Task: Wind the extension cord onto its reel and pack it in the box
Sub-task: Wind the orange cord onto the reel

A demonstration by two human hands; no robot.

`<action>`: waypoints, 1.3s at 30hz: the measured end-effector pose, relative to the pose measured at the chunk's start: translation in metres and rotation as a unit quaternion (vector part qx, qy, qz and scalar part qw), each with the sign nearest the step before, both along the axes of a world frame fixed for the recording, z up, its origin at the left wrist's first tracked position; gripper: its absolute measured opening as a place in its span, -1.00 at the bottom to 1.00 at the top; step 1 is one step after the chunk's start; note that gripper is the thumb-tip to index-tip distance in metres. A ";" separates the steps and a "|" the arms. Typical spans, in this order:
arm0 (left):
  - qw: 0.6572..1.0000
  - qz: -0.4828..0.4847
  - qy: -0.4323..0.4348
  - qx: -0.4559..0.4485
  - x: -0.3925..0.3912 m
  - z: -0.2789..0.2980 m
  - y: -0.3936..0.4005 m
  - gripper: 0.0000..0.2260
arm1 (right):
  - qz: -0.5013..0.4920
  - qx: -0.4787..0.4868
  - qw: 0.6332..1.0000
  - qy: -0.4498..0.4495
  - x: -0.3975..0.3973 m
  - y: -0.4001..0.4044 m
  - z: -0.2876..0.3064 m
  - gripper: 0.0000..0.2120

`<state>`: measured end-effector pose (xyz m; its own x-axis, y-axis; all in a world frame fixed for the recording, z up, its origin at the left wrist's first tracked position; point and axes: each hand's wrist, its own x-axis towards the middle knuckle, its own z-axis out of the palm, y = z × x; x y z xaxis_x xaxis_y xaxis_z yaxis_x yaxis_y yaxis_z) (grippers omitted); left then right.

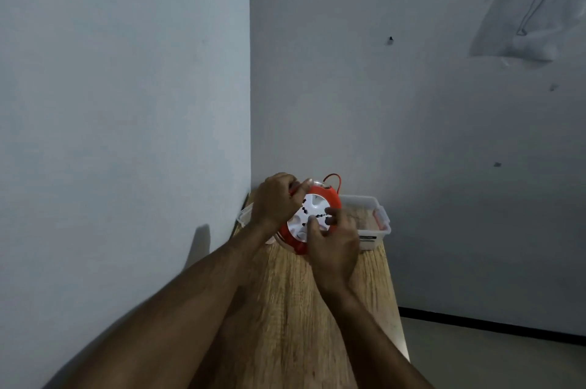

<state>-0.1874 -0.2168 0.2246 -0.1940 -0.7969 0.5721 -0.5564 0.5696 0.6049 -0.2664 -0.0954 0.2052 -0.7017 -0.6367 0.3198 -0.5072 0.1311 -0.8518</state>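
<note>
An orange cord reel (329, 198) with a white socket face (312, 209) is held up over the far end of the wooden table (291, 309), tilted toward me. My left hand (274, 203) grips its upper left rim. My right hand (333, 241) has its fingers on the white face at the lower right. A short loop of orange cord (336, 178) sticks up behind the reel. The clear plastic box (377, 219) stands open right behind the reel, against the wall.
Two grey walls meet in a corner at the table's far left. The narrow table's right edge drops to a pale floor (507, 357). A clear piece, perhaps the box's lid (244, 214), shows left of my left hand.
</note>
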 end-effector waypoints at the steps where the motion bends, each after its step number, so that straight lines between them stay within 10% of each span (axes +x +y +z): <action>1: 1.000 -0.008 0.002 0.000 -0.001 0.001 0.001 -0.66 | 0.014 0.018 0.997 0.079 -0.002 -0.003 -0.003 -0.58; 8: 0.999 -0.033 -0.006 -0.008 -0.009 0.004 0.001 -0.56 | 0.056 0.087 0.971 0.217 -0.006 -0.013 0.004 -0.28; 16: 0.999 -0.024 -0.019 -0.023 -0.004 0.003 -0.001 -0.60 | 0.067 -0.010 0.994 0.083 -0.007 -0.026 0.003 -0.45; 22: 0.999 -0.011 -0.039 -0.032 -0.002 0.001 0.002 -0.61 | -0.027 -0.008 0.981 -0.194 0.012 -0.027 0.006 -0.46; 26: 0.997 -0.020 -0.058 -0.035 -0.003 -0.008 0.007 -0.61 | 0.077 -0.036 0.790 -0.608 0.012 -0.030 0.016 -0.50; 31: 0.998 -0.014 -0.059 -0.024 0.003 -0.009 0.009 -0.67 | 0.027 -0.059 0.659 -0.749 0.008 -0.027 0.031 -0.41; 34: 1.000 0.007 -0.019 0.010 0.013 -0.007 0.007 -0.68 | 0.046 0.005 0.791 -0.610 0.006 -0.010 0.021 -0.61; 37: 0.999 0.011 0.008 0.031 0.014 -0.007 0.003 -0.67 | 0.042 0.019 0.992 -0.116 0.009 0.002 0.005 -0.70; 39: 0.999 -0.001 0.012 0.035 0.010 -0.008 0.002 -0.65 | 0.062 0.036 0.984 0.163 0.009 0.002 0.002 -0.52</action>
<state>-0.1772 -0.2147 0.2170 -0.1822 -0.8348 0.5195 -0.5403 0.5264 0.6565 -0.2574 -0.0934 0.2070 -0.4844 -0.7405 0.4659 -0.7681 0.1050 -0.6316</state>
